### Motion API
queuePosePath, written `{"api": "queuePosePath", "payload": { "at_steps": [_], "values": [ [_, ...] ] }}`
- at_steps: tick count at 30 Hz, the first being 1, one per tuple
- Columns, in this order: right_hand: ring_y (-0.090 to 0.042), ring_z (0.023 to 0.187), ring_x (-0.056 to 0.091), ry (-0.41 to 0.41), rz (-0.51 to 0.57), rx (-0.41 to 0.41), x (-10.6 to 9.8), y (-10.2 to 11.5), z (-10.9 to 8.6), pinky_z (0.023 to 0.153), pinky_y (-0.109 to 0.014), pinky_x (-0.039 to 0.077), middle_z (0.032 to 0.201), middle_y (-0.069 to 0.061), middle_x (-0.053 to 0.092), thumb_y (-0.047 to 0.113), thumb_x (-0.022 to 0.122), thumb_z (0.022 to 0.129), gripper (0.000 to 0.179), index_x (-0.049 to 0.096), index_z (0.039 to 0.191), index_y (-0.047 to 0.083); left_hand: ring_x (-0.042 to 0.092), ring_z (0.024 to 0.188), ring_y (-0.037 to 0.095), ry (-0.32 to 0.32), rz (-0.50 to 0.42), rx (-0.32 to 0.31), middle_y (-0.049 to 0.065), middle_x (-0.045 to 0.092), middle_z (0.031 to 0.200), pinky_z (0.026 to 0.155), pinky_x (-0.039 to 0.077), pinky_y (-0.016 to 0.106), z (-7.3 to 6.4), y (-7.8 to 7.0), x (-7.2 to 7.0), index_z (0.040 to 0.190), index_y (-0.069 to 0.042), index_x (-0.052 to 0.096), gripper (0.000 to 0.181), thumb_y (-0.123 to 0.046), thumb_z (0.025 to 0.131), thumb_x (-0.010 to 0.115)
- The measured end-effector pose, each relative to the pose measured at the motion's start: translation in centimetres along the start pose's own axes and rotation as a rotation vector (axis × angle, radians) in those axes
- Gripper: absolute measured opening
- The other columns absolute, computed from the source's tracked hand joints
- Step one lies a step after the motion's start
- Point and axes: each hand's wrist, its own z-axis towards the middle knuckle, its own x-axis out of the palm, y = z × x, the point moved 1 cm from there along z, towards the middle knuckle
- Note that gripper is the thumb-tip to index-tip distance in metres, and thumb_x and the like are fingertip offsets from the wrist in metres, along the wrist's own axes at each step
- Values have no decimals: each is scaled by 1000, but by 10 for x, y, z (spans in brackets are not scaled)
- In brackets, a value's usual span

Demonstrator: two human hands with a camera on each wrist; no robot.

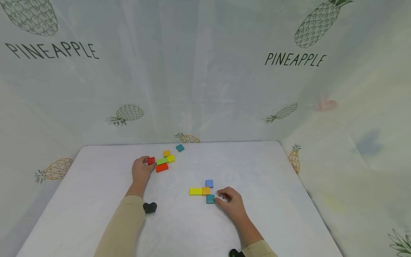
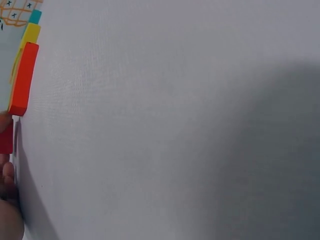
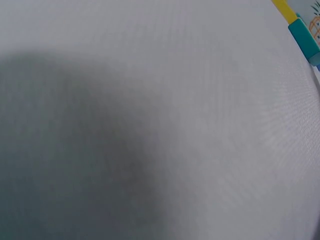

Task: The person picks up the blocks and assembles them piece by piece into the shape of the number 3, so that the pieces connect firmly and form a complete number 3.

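- The left hand (image 1: 141, 172) is at the far left of the surface (image 1: 173, 232), its thumb and fingers closed to the width of a red block (image 1: 151, 161), which they pinch.
- The red block looks nearly square from above, partly covered by the fingers, so its long axis cannot be told; it sits just left of a green block (image 1: 162, 161).
- The green block's long axis runs left to right, the right end angled slightly farther away.
- An orange-red block (image 1: 162, 167) lies along its near side, its long axis at much the same slant.
- A yellow block (image 1: 171, 158) is at the green block's right end, with an orange block (image 1: 167, 153) just beyond; farther right, a teal block (image 1: 180, 147) sits apart, turned cornerwise.
- Nearer and to the right, a long yellow block (image 1: 196, 191) points straight left to right, its right end against a small orange block (image 1: 206, 191).
- A blue block (image 1: 209, 184) lies on that one's far side, a second teal block (image 1: 210, 199) on its near side.
- The right hand (image 1: 233, 204) has its fingers loosely bent, a gap between thumb and forefinger, gripping nothing; the thumb tip is at the second teal block's right edge, contact uncertain.
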Motion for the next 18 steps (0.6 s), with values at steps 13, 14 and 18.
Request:
{"api": "queuePosePath", "payload": {
  "at_steps": [13,14,18],
  "values": [
    [-10,74,53,2,-9,-16,-2,4,-2,66,-25,47,85,5,64,18,82,80,20,73,98,14,48,109,30,18,-163,59,13,51,125,86,49,42,-32,-10,-14,133,-9,56,49,-19,88,72],
    [-10,74,53,0,-6,-11,-2,4,-2,66,-25,47,84,4,64,18,82,80,20,73,98,14,48,109,29,18,-167,69,12,51,125,86,49,41,-34,-11,-13,132,-9,56,48,-19,88,72],
    [-12,74,53,-3,4,0,0,5,-2,67,-26,47,84,3,64,17,82,79,20,73,97,13,49,109,30,35,-191,96,12,52,125,87,48,42,-46,-17,-13,133,-9,56,48,-17,89,72]
  ]
}}
